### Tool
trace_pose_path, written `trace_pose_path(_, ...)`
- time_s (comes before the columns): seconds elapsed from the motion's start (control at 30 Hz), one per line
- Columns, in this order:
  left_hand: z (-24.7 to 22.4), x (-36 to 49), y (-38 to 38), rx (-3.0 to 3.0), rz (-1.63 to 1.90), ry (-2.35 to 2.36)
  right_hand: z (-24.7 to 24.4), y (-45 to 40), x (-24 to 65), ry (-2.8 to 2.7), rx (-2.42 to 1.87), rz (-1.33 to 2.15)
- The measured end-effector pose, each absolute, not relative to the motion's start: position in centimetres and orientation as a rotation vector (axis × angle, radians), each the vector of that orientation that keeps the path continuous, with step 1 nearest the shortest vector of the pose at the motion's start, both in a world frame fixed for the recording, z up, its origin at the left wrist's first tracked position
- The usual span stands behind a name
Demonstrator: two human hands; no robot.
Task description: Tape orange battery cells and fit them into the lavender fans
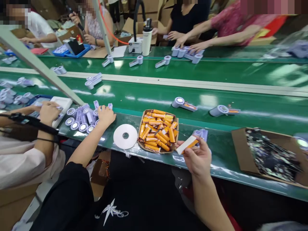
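An orange-wrapped cell with a white strip along its face (189, 144) is pinched between the thumb and fingers of the right hand (199, 158), held tilted above the near edge of the counter (222, 160). Just beyond those fingers is a lilac plastic piece (204, 134); whether they touch it, I cannot tell. Close to their left stands a cardboard box (177, 122) filled with loose orange cells (156, 131). Farther left, between the two hands, a white disc (119, 137) with a hole in its middle lies flat.

The left hand (106, 116) reaches over a heap of lilac housings (83, 118), its fingers bent down at the heap's right side; whether they grip a piece is hidden. Left of those fingers, past the heap, is a co-worker's hand (49, 111).

Beyond the right fingers, on the green belt (144, 93), lie two lilac assemblies (178, 102) with round heads. Well to the right of the same fingers, an open carton (240, 150) holds a pile of dark, shiny parts (274, 157). On the far side, other people's hands (183, 40) are among more lilac assemblies (197, 58).
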State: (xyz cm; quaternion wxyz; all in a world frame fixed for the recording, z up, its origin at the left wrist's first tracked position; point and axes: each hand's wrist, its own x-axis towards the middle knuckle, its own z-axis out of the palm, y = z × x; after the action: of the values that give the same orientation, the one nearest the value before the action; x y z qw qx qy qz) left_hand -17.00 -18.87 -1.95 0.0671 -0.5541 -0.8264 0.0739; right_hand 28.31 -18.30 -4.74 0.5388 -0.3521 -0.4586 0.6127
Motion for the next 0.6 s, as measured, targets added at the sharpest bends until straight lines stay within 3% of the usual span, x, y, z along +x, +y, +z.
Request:
trace_pose_path(0.33,-1.4,-18.0,-17.0,-1.542,0.642,-2.580,-5.3,-20.5,30.9,-0.929,-0.838,1.482)
trace_pose_path(0.6,-1.3,-15.8,-15.3,-2.041,0.585,-2.390,-6.6,-20.1,29.6,-1.029,-0.758,1.612)
